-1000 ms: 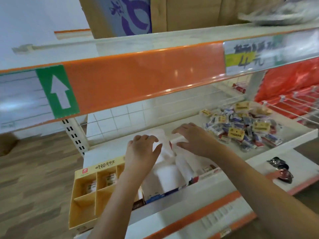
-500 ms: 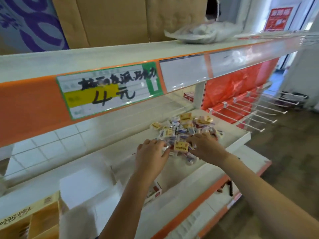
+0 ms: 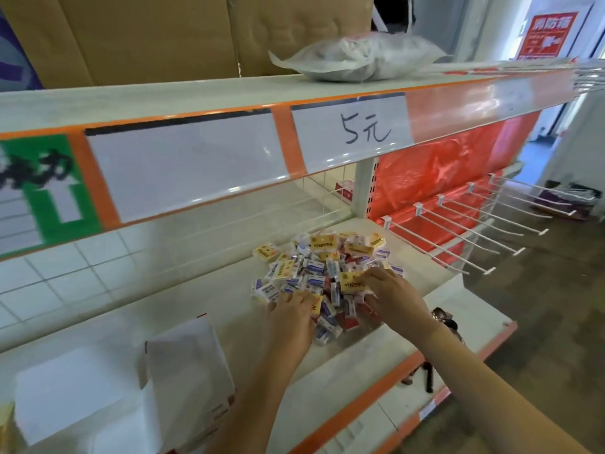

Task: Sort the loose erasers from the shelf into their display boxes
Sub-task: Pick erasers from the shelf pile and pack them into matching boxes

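Reaching into the heap of loose erasers (image 3: pixel 322 273) at the centre of the frame, both hands work at its near edge. The left hand (image 3: pixel 291 317) lies palm down with its fingertips (image 3: pixel 296 294) curled into the lower left of the pile; whether it actually grips an eraser cannot be told. The right hand (image 3: pixel 393 298) sits on the lower right of the pile, its fingers bent around small packets and touching a yellow-wrapped eraser (image 3: pixel 352 283); what it truly holds is hidden under the hand.

The pile rests on the white shelf (image 3: pixel 203 290), a mix of yellow, blue-and-white and red wrappers. At the lower left of the frame stand white display boxes (image 3: pixel 190 358) with raised flaps, well apart from the heap, and a sliver of a yellow box (image 3: pixel 6 427) shows at the left edge.

Above, the upper shelf's orange strip carries a price label (image 3: pixel 352 132) reading 5元. A filled plastic bag (image 3: pixel 360 57) lies on top, with cardboard (image 3: pixel 147 37) behind. White wire hooks (image 3: pixel 458 231) jut out at the right.
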